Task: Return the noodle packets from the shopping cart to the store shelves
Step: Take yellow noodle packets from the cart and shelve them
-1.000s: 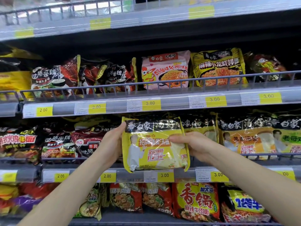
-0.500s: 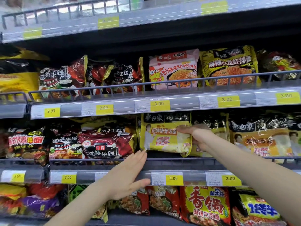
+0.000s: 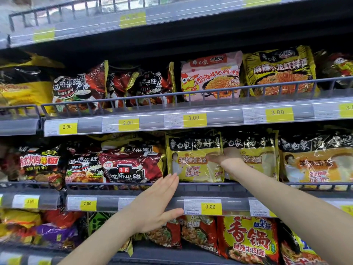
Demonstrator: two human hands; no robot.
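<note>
A yellow noodle packet (image 3: 191,161) with a black top band stands upright on the middle shelf (image 3: 267,186), behind the wire rail. My right hand (image 3: 224,157) reaches in from the right, its fingers laid flat across the packet's right front, over the seam with the matching packet (image 3: 256,159) beside it. My left hand (image 3: 158,203) is spread flat with straight fingers and holds nothing. It hovers in front of the shelf rail, its fingertips just under the packet's lower left corner.
Red and black noodle packets (image 3: 131,167) crowd the middle shelf to the left. More yellow packets (image 3: 315,163) stand to the right. The shelf above holds a pink packet (image 3: 210,79) and others. The shelf below holds a large red-and-yellow packet (image 3: 248,241). Yellow price tags (image 3: 210,206) line the shelf edges.
The yellow packet went from in front of the shelf, held in both hands, back into its slot. My left hand let go and dropped to the rail; my right hand stayed on the packet.
</note>
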